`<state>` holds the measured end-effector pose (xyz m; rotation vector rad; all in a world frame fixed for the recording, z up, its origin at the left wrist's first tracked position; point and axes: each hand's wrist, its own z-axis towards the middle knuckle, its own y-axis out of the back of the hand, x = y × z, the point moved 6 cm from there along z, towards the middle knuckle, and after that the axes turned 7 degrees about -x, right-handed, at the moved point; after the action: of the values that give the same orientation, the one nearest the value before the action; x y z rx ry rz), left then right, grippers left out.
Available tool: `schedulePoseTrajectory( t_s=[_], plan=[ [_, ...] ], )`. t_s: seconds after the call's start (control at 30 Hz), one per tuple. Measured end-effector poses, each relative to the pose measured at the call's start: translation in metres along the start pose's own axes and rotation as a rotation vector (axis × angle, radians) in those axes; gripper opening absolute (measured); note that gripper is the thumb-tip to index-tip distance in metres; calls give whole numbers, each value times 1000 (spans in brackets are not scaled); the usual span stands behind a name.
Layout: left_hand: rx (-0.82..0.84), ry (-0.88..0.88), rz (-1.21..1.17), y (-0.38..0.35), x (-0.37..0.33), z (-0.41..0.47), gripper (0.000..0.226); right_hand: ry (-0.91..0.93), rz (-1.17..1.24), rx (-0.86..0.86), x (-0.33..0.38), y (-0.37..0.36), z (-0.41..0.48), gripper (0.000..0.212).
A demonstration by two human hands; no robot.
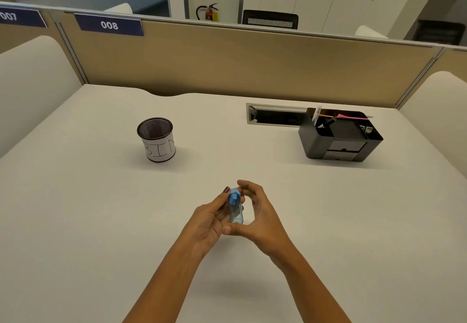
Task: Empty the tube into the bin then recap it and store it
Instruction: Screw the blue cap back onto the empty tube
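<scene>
A small clear tube [235, 212] with a blue cap [234, 195] is held above the white desk, near the middle front. My left hand [209, 221] grips the tube's body from the left. My right hand [260, 214] curls around it from the right, fingertips at the blue cap and thumb under the tube's bottom. The cap sits on the tube. A black mesh cup [156, 139] with a paper label reading BIN stands upright at the far left, well apart from both hands. A black desk organiser [340, 136] stands at the far right.
The organiser holds pens and a pink note in its top compartments and has drawers at the front. A cable slot [275, 115] is set into the desk beside it. A tan partition [227, 59] closes off the desk's far edge.
</scene>
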<state>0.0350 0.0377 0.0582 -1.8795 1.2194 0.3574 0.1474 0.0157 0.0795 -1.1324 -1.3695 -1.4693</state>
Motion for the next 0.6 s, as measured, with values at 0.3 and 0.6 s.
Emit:
schedulePoseTrajectory(
  t_s=[0.3,0.6],
  plan=[
    [-30,-31,-12,-2,-3,4,21,57,-2,-68,2,2,-3,82],
    [-38,-148,-143,-16,-7,20,21,173,-64,-554,5,45,-10,23]
  ],
)
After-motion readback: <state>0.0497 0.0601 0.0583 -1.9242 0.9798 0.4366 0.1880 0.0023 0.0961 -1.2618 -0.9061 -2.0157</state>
